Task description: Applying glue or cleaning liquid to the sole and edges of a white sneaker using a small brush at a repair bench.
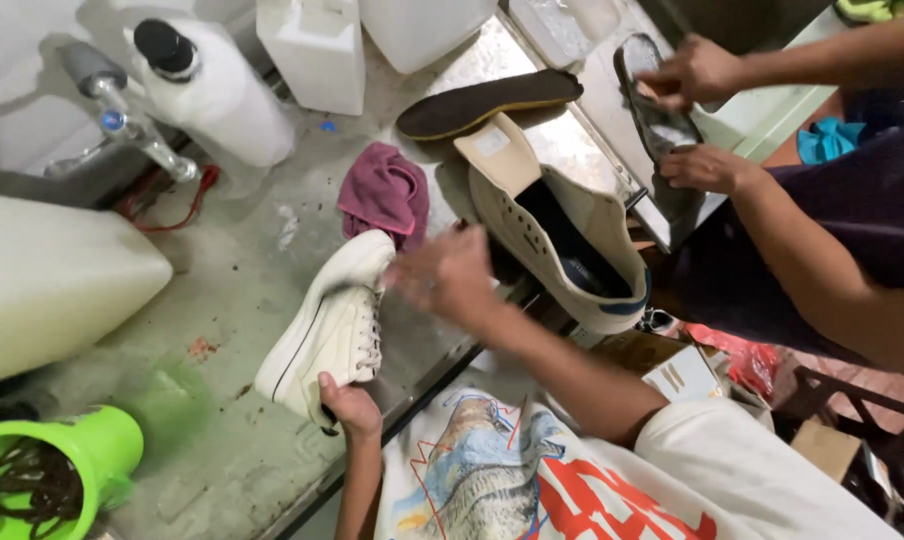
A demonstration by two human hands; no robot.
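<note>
— That's a wet, stained metal bench (242, 300), with big white jugs (222, 95) and a tap (122, 115) along the far left side.

— And the person wearing the camera?

— The left hand (350, 408) grips the heel of a white sneaker (332, 325), fingers closed round the sole edge; the shoe lies near the middle of the bench, toe pointing away. The right hand (447, 275) hovers over the toe end, blurred, so I cannot tell how its fingers sit or whether they hold anything.

— What lies around it?

— A maroon rag (387, 190) just beyond the toe, touching it. To the right a cream high-top shoe (562, 240) lies on its side, opening up, and a dark insole (487, 100) lies farther back. A green bucket (82, 455) stands at the near left corner.

— Someone else there?

— Yes, on the right a second person's hands (697, 75) hold another dark insole (657, 120).
</note>
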